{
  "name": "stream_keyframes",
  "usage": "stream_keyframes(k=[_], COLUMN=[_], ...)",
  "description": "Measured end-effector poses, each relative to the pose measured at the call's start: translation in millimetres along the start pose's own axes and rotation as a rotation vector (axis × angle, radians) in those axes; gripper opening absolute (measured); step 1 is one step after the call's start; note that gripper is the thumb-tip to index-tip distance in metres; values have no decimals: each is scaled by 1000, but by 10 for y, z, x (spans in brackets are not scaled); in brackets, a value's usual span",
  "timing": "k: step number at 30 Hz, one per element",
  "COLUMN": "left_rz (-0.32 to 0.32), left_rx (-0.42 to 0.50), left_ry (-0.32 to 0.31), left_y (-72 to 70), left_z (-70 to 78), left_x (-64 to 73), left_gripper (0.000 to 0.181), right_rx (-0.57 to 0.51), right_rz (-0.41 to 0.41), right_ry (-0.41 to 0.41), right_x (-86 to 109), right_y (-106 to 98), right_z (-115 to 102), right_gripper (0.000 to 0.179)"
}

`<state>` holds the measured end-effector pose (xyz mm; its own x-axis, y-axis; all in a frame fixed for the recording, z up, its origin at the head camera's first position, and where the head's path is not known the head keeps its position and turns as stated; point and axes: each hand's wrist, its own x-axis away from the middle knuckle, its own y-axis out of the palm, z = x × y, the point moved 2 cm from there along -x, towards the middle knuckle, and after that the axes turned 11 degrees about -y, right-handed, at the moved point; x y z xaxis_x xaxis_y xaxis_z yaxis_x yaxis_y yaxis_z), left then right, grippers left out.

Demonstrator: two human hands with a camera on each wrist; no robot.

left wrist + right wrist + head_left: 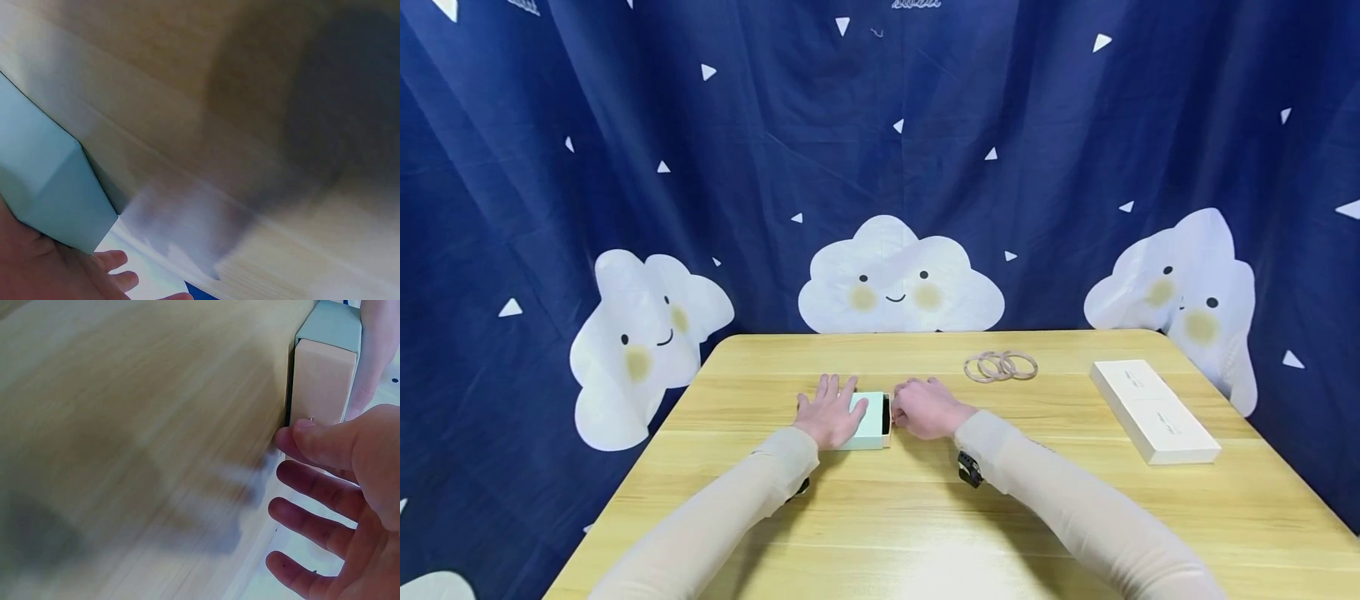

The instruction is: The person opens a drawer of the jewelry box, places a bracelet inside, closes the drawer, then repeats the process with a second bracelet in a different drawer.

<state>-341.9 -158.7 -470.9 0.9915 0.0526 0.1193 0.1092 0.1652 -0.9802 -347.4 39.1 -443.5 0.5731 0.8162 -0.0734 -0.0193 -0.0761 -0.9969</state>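
A mint-green sleeve box (871, 427) lies on the wooden table in front of me. Its pink drawer (323, 381) sticks out a little on the right side, and a strip of dark interior shows between drawer and sleeve in the head view. With fingers spread, my left hand (831, 413) rests across the top of the sleeve. At the drawer's front face, the thumb and forefinger of my right hand (925, 408) pinch together by a small pull, mostly hidden by the fingertips. The other right fingers are loosely bent, away from the box.
Several overlapping pinkish rings (1000, 367) lie toward the back of the table, right of the middle. Farther right is a long white box (1153, 412) with small print on top. Behind the table's far edge hangs a dark blue curtain (760, 167) with smiling clouds.
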Motion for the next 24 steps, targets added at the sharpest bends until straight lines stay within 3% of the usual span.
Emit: stream_keyframes(k=[24], left_rz=[-26], left_rx=[17], left_ry=[12], left_y=[-2], left_z=[-14], left_x=[4], left_gripper=[74], right_rx=[-4], right_rz=[26], right_ry=[8], right_x=[151], right_y=[-21], right_z=[103], right_gripper=[19])
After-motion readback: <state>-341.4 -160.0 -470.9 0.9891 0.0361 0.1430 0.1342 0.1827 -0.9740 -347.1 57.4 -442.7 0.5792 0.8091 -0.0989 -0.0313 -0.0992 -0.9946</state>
